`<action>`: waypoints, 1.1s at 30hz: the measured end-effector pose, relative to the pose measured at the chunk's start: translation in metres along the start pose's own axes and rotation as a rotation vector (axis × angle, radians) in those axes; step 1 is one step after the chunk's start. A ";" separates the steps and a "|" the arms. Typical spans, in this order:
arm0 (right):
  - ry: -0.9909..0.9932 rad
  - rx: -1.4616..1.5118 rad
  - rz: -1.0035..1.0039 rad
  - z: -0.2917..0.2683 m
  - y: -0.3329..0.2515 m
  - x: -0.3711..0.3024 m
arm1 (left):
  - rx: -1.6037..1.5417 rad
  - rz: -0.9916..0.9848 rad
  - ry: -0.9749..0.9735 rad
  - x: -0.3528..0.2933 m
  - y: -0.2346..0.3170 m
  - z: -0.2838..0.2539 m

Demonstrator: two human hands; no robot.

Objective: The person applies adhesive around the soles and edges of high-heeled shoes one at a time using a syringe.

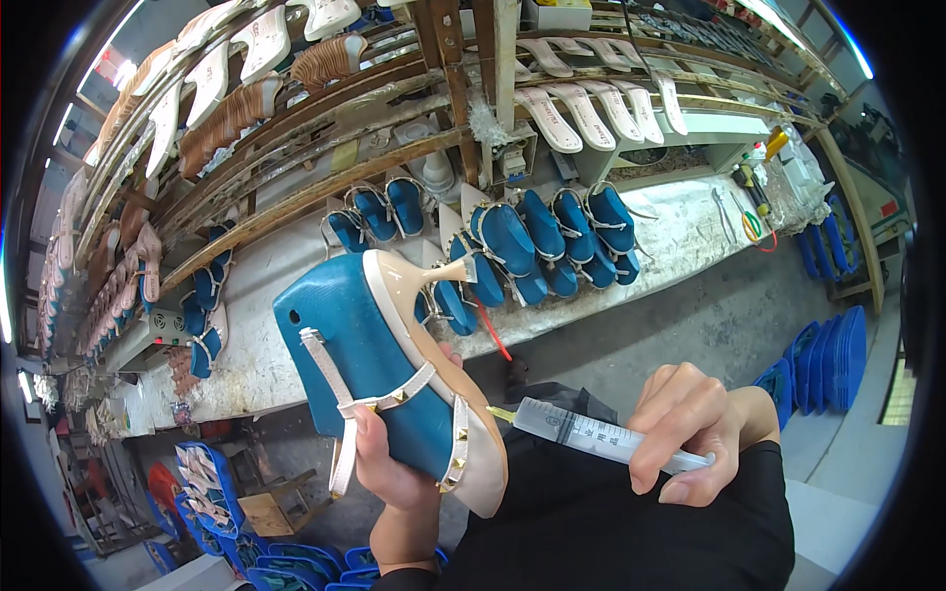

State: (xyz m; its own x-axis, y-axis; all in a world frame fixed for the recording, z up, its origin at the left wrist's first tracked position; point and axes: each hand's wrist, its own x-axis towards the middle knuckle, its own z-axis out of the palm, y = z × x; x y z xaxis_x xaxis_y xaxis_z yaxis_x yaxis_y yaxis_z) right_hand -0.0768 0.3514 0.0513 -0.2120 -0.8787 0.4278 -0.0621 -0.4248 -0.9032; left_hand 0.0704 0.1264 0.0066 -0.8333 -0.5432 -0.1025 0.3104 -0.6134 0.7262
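Note:
A high-heeled sandal [422, 345] with a beige heel and studded straps sits on a blue shoe last [345, 340], tilted with its heel up. My left hand [389, 468] grips it from below, the thumb pressed near the straps and the other fingers mostly hidden behind. In my right hand [690, 433] is a clear plastic syringe [581, 433], held by its plunger end with the fingers closed. Its yellowish tip [501, 414] points left and meets the edge of the sole in this view; whether it touches, I cannot tell.
Several more sandals on blue lasts [507, 236] stand across the white worktable [266, 364]. Wooden racks [325, 148] above carry pale insoles [552, 116]. Scissors [752, 227] and other tools lie at the table's right end. Blue trays [838, 360] are stacked at right, more below left.

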 end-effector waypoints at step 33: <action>-0.015 -0.013 0.031 -0.002 -0.002 -0.005 | 0.028 -0.012 0.031 -0.001 0.000 0.001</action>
State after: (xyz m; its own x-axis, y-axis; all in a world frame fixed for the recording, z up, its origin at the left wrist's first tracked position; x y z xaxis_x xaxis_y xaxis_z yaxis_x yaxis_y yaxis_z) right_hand -0.0779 0.3568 0.0507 -0.1989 -0.8947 0.4000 -0.0681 -0.3945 -0.9164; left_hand 0.0706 0.1270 0.0073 -0.8223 -0.5534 -0.1325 0.2868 -0.6041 0.7435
